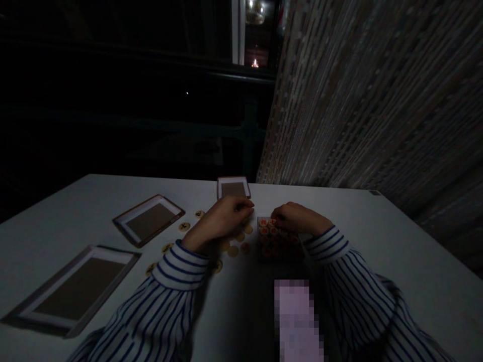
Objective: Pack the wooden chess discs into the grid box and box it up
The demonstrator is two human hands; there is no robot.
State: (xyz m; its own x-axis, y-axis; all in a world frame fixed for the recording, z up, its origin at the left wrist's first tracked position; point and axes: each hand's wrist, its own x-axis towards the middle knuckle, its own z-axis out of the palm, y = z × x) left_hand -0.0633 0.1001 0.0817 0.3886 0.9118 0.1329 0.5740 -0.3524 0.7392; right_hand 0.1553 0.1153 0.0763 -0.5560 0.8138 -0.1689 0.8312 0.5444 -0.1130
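My left hand (228, 216) hovers over loose round wooden pieces (233, 251) at the middle of the table, its fingers curled together; whatever they may hold is too small to tell. My right hand (300, 218) is above the far edge of a small box (265, 259) of round pieces with red characters, its fingertips pinched at a red-marked piece (272, 221) in the back row. The palm and wrist hide part of the box's right side. More pieces with dark characters (184, 227) lie left of my left hand, some partly behind my sleeve.
Three shallow trays or lids lie on the white table (377, 241): one near left (81, 286), one farther left (153, 221), one at the back (234, 188). A blurred-out phone-like screen (298, 319) is in front. A string curtain (339, 100) hangs at the right.
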